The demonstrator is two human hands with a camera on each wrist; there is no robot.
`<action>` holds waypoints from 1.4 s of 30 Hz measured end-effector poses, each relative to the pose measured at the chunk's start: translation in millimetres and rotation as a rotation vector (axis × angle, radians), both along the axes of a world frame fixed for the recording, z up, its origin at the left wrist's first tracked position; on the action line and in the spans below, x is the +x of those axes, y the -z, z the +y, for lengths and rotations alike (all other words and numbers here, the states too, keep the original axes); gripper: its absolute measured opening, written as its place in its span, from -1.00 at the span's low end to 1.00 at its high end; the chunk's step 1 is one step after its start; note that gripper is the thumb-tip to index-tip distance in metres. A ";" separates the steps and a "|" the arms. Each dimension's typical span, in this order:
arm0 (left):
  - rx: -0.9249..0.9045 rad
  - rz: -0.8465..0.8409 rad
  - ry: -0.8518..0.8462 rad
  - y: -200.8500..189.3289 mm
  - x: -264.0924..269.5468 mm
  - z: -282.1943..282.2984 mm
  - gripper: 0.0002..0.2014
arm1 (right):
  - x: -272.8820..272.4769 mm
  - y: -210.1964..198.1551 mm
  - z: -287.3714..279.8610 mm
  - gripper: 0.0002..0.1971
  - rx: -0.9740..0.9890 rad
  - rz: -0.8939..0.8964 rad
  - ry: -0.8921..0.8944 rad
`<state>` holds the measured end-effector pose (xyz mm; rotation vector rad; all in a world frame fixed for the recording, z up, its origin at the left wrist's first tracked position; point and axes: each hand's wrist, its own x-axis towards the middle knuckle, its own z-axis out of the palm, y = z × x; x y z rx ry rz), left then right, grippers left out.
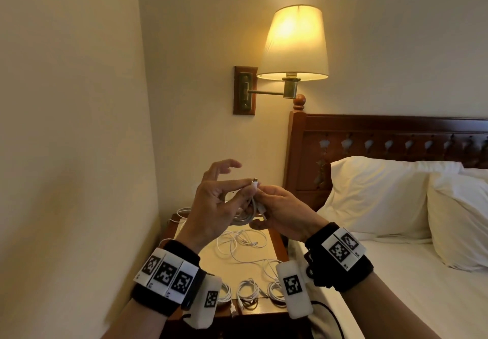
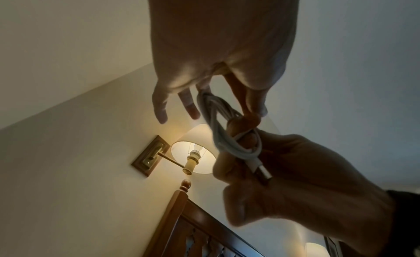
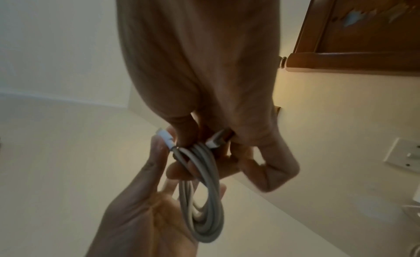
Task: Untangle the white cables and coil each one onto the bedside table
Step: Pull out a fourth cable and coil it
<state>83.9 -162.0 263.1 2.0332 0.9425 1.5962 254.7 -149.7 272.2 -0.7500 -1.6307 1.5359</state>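
Above the bedside table (image 1: pixel 273 235) both hands hold one coiled white cable (image 1: pixel 248 215). My left hand (image 1: pixel 245 184) pinches its small connector end (image 1: pixel 255 181) between thumb and forefinger, the other fingers spread. My right hand (image 1: pixel 266 198) grips the bundle where the USB plug (image 3: pixel 218 138) lies. In the right wrist view the coil (image 3: pixel 204 198) hangs across the left palm (image 3: pixel 141 216). A loose tangle of white cables (image 1: pixel 243 243) lies on the tabletop. Three coiled cables (image 1: pixel 248 291) sit along its front edge.
A lit wall lamp (image 1: pixel 293 42) hangs above the table. The bed with a wooden headboard (image 1: pixel 369 138) and pillows (image 1: pixel 383 193) stands directly to the right. A wall (image 1: pixel 79 153) closes off the left side. A wall socket (image 3: pixel 402 153) is behind the table.
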 end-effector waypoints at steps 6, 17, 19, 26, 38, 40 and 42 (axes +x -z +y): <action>-0.114 -0.089 -0.135 1.6 -2.5 1.3 -0.58 | -1.6 7.7 3.7 -0.66 0.030 -0.005 0.092; -0.589 -0.429 0.085 22.4 -10.2 15.0 -0.75 | -25.9 40.5 2.1 -0.69 -0.081 0.261 0.250; -0.619 -0.474 0.079 25.2 -7.4 17.1 -0.72 | -31.6 47.0 3.0 -0.69 -0.110 0.294 0.294; -0.744 -0.626 0.058 40.3 -4.4 24.1 -0.74 | -35.0 57.6 -2.4 -0.51 -0.091 0.258 0.259; -0.794 -0.532 0.122 65.6 -13.1 14.3 -0.78 | -41.9 83.7 0.0 -0.77 0.099 0.209 0.521; -0.743 -0.406 0.006 70.6 -12.8 11.4 -0.83 | -41.7 87.8 -0.3 -0.75 0.129 0.185 0.513; -0.690 -0.378 -0.083 75.9 -12.9 10.6 -0.86 | -39.1 91.1 -1.3 -0.73 0.150 0.140 0.504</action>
